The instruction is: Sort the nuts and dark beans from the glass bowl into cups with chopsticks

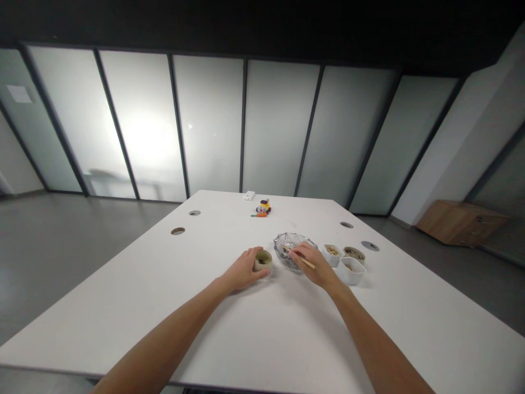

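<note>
On a white worktop (262, 328), the left hand (245, 270) curls around a small round cup (263, 260), gripping its side. Just to its right, the right hand (314, 264) pinches a pair of chopsticks (301, 259) over a glass bowl (292, 247). Three small white tubs (348, 260) sit beside that hand.

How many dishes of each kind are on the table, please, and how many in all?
Small tubs: 3
Glass bowl, under the right hand holding chopsticks: 1
Round beige cup, gripped by the left hand: 1
Total: 5
</note>
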Action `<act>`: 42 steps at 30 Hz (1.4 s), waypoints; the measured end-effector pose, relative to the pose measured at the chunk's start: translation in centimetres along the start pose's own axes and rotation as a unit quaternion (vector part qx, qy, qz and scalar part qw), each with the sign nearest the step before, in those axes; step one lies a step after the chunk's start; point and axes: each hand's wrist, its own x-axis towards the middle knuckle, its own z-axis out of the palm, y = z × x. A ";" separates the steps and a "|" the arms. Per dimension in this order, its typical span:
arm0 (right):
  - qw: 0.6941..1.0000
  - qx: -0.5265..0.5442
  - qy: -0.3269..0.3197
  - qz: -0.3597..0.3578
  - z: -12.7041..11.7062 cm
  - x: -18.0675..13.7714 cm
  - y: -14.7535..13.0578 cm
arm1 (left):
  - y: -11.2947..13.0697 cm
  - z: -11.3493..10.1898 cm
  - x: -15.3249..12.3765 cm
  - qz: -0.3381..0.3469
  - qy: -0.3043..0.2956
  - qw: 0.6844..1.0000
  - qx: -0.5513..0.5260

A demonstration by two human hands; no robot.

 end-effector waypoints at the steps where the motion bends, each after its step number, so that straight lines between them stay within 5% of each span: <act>1: 1.000 0.006 0.007 0.004 -0.1 0.0 -0.1 | 0.0 0.0 0.0 0.000 0.001 1.000 0.000; 10: 0.988 0.007 0.129 0.088 -1.0 0.3 -0.6 | 0.2 -0.1 0.0 0.004 0.004 1.000 -0.003; 18: 0.974 0.043 0.175 0.138 -1.3 0.3 -0.7 | -0.1 0.1 0.0 0.007 0.007 1.000 -0.003; 34: 0.973 0.024 0.190 0.130 -1.4 0.5 -0.5 | -0.6 0.4 0.2 0.006 0.003 1.000 0.008; 42: 0.983 0.012 0.140 0.120 -1.7 0.6 -0.7 | -0.2 0.2 0.1 0.004 0.000 1.000 0.002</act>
